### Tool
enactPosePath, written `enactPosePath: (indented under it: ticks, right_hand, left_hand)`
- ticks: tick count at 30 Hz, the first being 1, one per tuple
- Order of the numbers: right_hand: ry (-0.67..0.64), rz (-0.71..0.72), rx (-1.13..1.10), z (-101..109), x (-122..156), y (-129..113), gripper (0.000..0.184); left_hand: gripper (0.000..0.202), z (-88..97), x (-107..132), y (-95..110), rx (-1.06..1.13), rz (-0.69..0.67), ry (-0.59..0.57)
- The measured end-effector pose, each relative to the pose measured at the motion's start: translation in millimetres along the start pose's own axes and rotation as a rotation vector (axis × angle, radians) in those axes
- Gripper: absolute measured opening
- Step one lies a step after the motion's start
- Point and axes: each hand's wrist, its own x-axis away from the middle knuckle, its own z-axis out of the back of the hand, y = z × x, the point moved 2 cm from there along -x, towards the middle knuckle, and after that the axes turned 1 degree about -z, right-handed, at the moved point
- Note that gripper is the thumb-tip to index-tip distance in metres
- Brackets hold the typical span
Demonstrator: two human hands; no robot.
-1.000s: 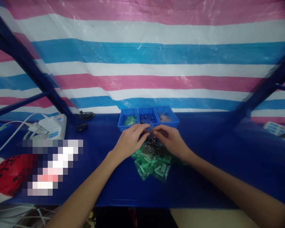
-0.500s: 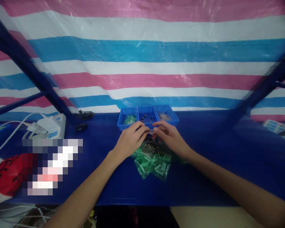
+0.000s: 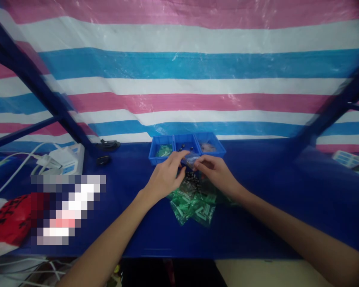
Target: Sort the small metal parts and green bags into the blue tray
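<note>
My left hand (image 3: 166, 176) and my right hand (image 3: 215, 172) meet over the blue table, both pinching a small clear plastic bag (image 3: 190, 159) held between their fingertips. Below them lies a heap of small green-tinted bags (image 3: 194, 204) with some dark small parts (image 3: 192, 179) on top. Just behind the hands stands a blue three-compartment tray (image 3: 165, 160): green bags in the left cell, small dark pieces in the middle one, pale bits in the right one.
A white power strip with plugs and white cables (image 3: 64, 159) sits at the left, with two dark small objects (image 3: 103, 160) nearby. A red and white bag (image 3: 6, 221) lies at the near left. A striped tarp (image 3: 179, 79) hangs behind; dark blue frame bars (image 3: 42, 95) slant at both sides.
Both hands have lifted the small clear bag slightly and shifted it towards the tray; the fingers have closed more tightly round it.
</note>
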Motion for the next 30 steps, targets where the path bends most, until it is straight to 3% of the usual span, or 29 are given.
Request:
enactPosePath:
  ticks: [12, 19, 23, 30]
  right_hand:
    - [-0.032, 0.115, -0.021, -1, 2, -8, 0.021]
    - [-0.006, 0.098, -0.028, 0, 0, -2, 0.018]
    - [0.072, 0.097, 0.052, 7, -2, -1, 0.017]
    - [0.353, 0.346, 0.435, 40, -15, -14, 0.02]
  left_hand:
    - [0.023, -0.8, 1, -2, -0.056, -0.108, -0.043]
    - [0.032, -3.8, 1, -4, -0.064, -0.009, -0.019]
    - [0.038, -1.1, 0, -2, -0.042, -0.004, -0.001]
    - [0.029, 1.1, -1, -1, -0.101, -0.026, -0.023]
